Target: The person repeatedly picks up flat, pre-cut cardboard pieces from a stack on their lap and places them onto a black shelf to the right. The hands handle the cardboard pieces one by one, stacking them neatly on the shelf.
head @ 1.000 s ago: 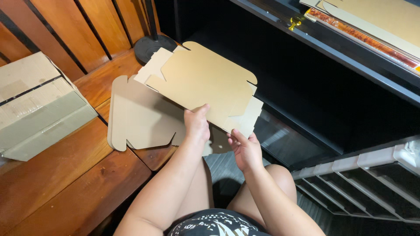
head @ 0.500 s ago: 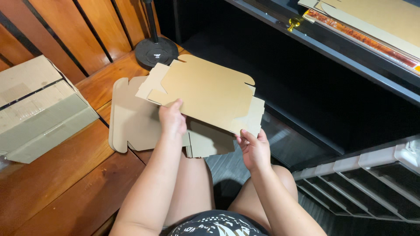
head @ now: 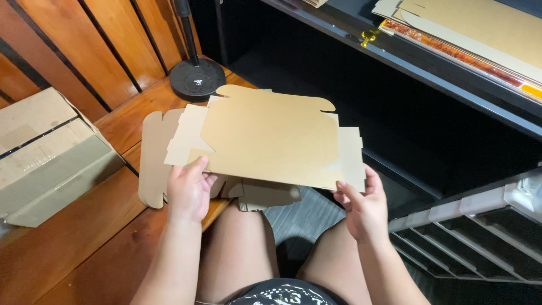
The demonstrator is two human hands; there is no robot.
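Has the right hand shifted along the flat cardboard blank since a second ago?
Yes. The right hand went from the blank's near-edge middle, beside the left hand, out to its right corner, farther from the round black stand base.

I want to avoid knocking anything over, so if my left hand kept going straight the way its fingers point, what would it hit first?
The left hand already grips the flat cardboard sheet. Beyond that, its fingers point roughly toward the round black stand base on the wooden bench, though depth is hard to judge.

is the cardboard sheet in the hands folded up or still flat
Flat. The cardboard sheet lies spread between the left hand and right hand, flaps level with the panel, no walls raised.
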